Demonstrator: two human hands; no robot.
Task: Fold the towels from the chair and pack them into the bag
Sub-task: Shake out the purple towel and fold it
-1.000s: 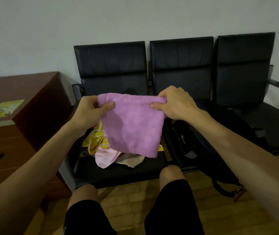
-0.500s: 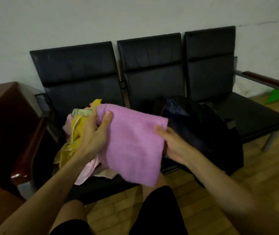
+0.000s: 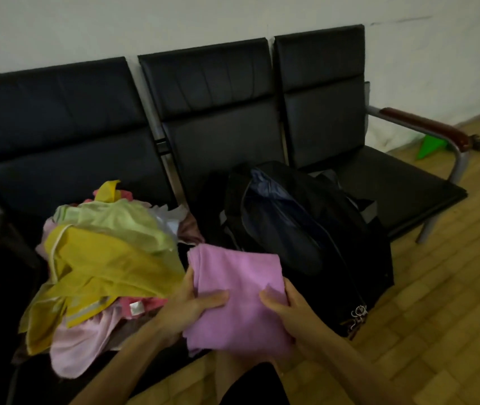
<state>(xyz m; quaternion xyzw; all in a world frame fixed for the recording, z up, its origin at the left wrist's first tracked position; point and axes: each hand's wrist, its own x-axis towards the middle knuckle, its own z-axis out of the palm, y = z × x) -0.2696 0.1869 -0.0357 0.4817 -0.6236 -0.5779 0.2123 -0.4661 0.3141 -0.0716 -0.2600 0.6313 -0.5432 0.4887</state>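
Observation:
A folded purple towel [image 3: 237, 290] is held low in front of the middle seat. My left hand [image 3: 195, 308] grips its left edge, thumb on top. My right hand [image 3: 285, 308] grips its right edge, thumb on top too. Just beyond the towel, a black bag [image 3: 306, 241] lies on the middle seat with its zip open, showing a dark blue lining. A heap of loose towels [image 3: 107, 258] in yellow, light green and pink covers the left seat of the black chair row [image 3: 218, 118].
The right seat [image 3: 393, 185] of the row ends in a brown-padded metal armrest [image 3: 425, 127]. A green object [image 3: 431, 147] lies by the white wall. Wooden floor [image 3: 437, 302] runs to the right. My knees in black shorts show at the bottom.
The purple towel has come down from hanging to a smaller folded bundle held flat near the bag. Both hands moved lower and closer together. The view swung right and tilted down.

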